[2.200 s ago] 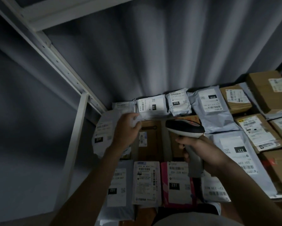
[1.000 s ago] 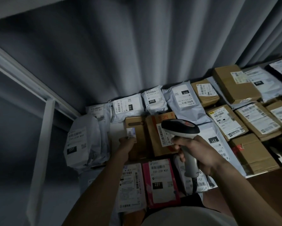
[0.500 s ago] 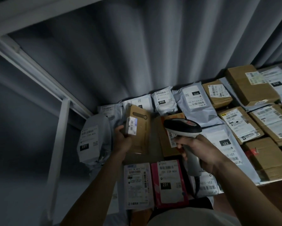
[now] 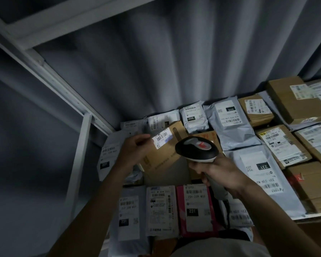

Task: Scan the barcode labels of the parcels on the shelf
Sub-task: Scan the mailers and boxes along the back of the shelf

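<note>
My left hand (image 4: 135, 147) grips the left edge of a flat brown cardboard box (image 4: 163, 156) and holds it tilted up off the shelf, its white barcode label (image 4: 162, 137) facing me. My right hand (image 4: 219, 171) grips the handle of a black and grey barcode scanner (image 4: 196, 148). The scanner's head sits just right of the label and points toward the box. Around them lie several grey mailer bags and brown boxes with printed labels, such as a pink parcel (image 4: 195, 210) and a large grey bag marked 231 (image 4: 259, 175).
A white metal shelf post (image 4: 78, 160) and slanted frame rail (image 4: 50, 76) stand at the left. A grey curtain (image 4: 174, 62) hangs behind the parcels. More brown boxes (image 4: 293, 101) fill the right side. The wooden shelf edge (image 4: 315, 225) shows at the lower right.
My left hand left the grey bag, took the brown box and lifted it, turning its label toward me. The scanner stayed in my right hand near the box.
</note>
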